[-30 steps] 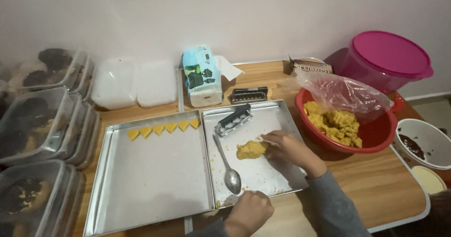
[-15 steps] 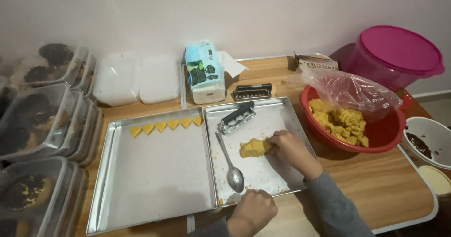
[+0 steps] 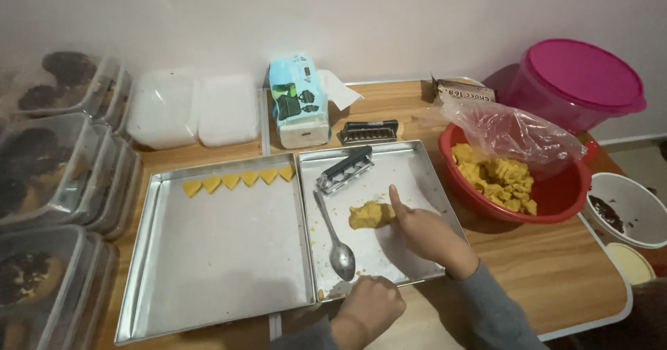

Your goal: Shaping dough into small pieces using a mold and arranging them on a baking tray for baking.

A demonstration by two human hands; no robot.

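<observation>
Right hand on dough lump, small tray, centre frame.
Left hand [image 3: 368,308], bottom centre, fingers curled closed, rests at near edge of small tray [image 3: 424,166], gripping nothing visible. Right hand [image 3: 427,232] fingers extended, pressed against yellow dough lump [image 3: 368,215] at tray centre. Spoon [image 3: 337,242] lies left of lump; metal cutter [image 3: 345,170] behind it. Large tray [image 3: 208,267], left, carries 5 heart pieces [image 3: 240,180] along far rim. Red bowl [image 3: 556,201] of dough, right; pink tub [image 3: 580,79], upper right of desk [image 3: 556,267].
</observation>
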